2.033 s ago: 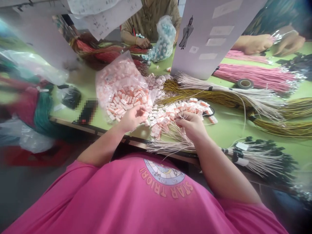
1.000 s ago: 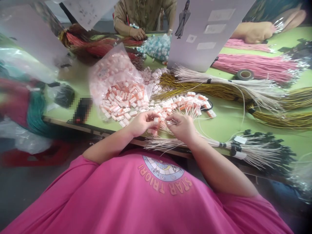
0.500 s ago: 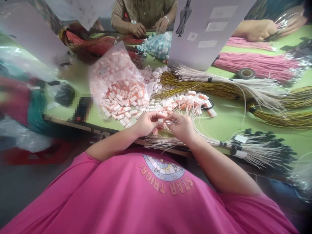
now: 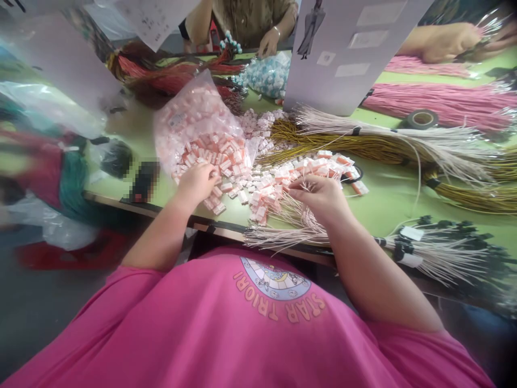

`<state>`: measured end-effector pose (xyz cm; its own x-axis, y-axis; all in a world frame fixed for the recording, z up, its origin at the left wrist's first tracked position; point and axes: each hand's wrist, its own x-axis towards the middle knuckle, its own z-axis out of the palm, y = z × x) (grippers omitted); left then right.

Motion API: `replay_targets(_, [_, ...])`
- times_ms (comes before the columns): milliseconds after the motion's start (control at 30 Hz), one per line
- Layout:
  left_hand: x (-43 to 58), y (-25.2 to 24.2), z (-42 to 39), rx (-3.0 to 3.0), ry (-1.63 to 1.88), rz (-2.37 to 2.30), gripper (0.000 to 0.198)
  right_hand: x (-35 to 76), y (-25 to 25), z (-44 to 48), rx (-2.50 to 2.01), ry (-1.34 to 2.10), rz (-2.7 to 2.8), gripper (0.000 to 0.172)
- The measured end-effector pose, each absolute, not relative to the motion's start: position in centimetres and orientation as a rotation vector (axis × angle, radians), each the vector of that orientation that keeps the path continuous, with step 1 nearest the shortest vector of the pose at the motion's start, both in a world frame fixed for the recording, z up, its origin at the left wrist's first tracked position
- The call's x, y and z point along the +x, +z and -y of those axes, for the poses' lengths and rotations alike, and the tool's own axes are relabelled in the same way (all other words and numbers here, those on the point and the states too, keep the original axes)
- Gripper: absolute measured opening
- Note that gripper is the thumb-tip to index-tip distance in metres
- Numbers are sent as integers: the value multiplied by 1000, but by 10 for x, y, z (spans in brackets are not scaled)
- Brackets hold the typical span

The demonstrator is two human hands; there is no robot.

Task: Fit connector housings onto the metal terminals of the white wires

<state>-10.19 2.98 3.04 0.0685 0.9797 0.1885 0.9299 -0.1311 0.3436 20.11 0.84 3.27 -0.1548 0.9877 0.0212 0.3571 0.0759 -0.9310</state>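
Observation:
My left hand [image 4: 197, 185] is at the near edge of a heap of small orange-and-white plastic connectors [image 4: 226, 156] spilling from a clear plastic bag [image 4: 188, 108]. Its fingers are curled together at the connectors; what they pinch, if anything, is hidden. My right hand [image 4: 325, 200] is closed with fingertips together on thin white wires [image 4: 309, 186], beside a second pile of wired connectors [image 4: 278, 188]. Below it, a bundle of white wires [image 4: 291, 235] lies along the table edge, with black ends at the right.
Yellow-brown wire bundles [image 4: 375, 148], pink wires [image 4: 440, 105] and a tape roll [image 4: 422, 119] lie to the right. A white partition [image 4: 343, 59] stands ahead. Across the table is a co-worker's hand [image 4: 269, 43] by a bag of blue-and-white parts [image 4: 264, 75]; another person's hand [image 4: 452, 43] is upper right.
My hands were together over a connector and have parted. The left moved left to the connector heap; the right moved slightly right and up to the wired pile.

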Motion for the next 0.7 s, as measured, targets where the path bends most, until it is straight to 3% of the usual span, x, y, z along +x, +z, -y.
replay_targets(200, [-115,19,-35,2154,475,-2004,12,202,24,-11,-1252,1413,1512,17])
replay_targets(433, [-75,44,-8,1691,756,-1428,24,197,34,-7,-1359,1317,1675,8])
replay_targets(567, [-44,42,3,1505,831,-991,18,192,37,-3,-1367,1207,1706,10])
replay_targets(700, [-24,34,6,1476,907,-975,14,189,34,0,-1329,1194,1706,8])
